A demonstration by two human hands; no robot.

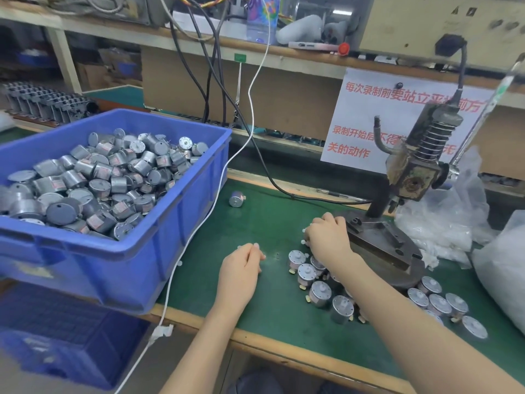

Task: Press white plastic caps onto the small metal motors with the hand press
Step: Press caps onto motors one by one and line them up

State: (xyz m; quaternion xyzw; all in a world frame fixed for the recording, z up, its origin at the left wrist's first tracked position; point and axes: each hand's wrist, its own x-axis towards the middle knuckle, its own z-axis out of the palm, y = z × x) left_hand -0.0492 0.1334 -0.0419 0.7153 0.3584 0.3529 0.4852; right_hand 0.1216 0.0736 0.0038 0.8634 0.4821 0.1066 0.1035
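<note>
The right hand [326, 240] has its fingers curled down, knuckles up, onto the green mat [270, 217] just left of the hand press [412, 172]. Loose white caps [303, 242] show at its fingertips, but I cannot tell whether it pinches one. The left hand [241, 265] lies further left, fingers curled inward with a cap or two at or just beside the tips; its grip is likewise hidden. Nearer than the right hand, a cluster of small motors [319, 292] stands shaft end up on the mat, with more to the near right of the press base [383, 251], and the blue bin [176, 223] at left holds the bulk supply. The likely trouble from here is that such small caps slip from a pinch and roll among the motors or off the near edge. The right forearm, crossing above the standing motors, could also topple them. A cap seated crooked on a shaft would probably be crushed in the press.
</note>
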